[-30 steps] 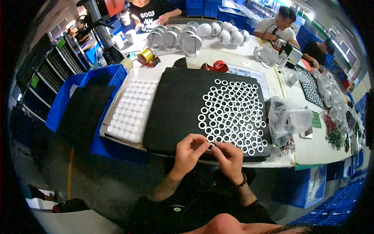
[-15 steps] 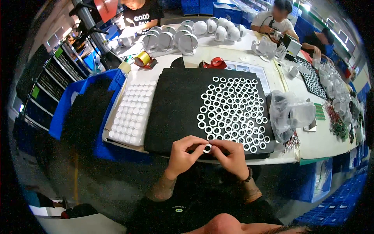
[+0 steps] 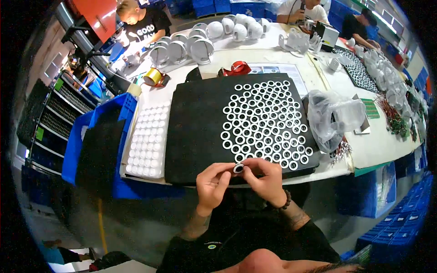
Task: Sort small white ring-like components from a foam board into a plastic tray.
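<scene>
A small white ring with a dark centre [image 3: 238, 168] is held between the fingertips of both hands, over the near edge of a black foam mat [image 3: 195, 123]. The fingers of my left hand [image 3: 211, 185] bear on its left side, while that thumb stands a little off it. My right hand [image 3: 267, 183] pinches the ring's right side between thumb and forefinger. Many similar white rings with dark centres [image 3: 258, 135] lie spread on the right half of the mat, just beyond my hands. What fills the held ring's centre is too small to make out.
Left of the mat stands a tray of white round caps [image 3: 146, 145], beside a blue bin [image 3: 73, 157]. A clear plastic bag [image 3: 325, 120] lies at right. Red tape [image 3: 236, 68], a yellow spool [image 3: 154, 76] and white round housings [image 3: 200, 49] sit farther back. Co-workers sit across the table.
My left thumb has come away from the ring, and the ring now tilts in my fingers. The view has shifted, so the table appears moved left.
</scene>
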### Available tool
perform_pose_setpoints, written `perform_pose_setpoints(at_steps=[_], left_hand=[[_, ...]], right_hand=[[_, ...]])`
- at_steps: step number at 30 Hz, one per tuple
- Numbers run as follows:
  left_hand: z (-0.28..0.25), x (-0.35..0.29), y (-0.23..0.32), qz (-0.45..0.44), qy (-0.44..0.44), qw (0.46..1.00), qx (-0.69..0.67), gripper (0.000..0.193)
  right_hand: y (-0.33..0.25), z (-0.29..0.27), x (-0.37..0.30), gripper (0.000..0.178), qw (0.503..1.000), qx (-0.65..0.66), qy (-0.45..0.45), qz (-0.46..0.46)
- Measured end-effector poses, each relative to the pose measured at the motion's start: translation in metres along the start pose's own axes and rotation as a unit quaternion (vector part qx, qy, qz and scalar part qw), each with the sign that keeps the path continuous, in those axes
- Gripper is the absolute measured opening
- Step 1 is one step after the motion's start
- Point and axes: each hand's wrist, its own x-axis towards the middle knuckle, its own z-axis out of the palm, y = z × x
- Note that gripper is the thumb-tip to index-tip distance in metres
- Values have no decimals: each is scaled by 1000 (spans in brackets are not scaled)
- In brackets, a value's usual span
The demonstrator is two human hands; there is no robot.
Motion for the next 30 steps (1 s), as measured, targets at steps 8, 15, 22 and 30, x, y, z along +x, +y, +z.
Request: perform_pose_setpoints(at_steps=[8,15,22,30], left_hand=[[2,0,-9,35,20,995,87,16],[-22,15,-9,-17,97,983,157,14],[-60,51,-21,50,33,920,387,8],[-91,39,-13,86,64,924,367,11]], right_hand=[[-3,1,-3,20,1000,-3,0,-10],[-1,-25,2,25,990,-106,40,-79],[55,-193,42,24,843,-344,410,-53],[128,-276,64,35,808,-577,116,-24]])
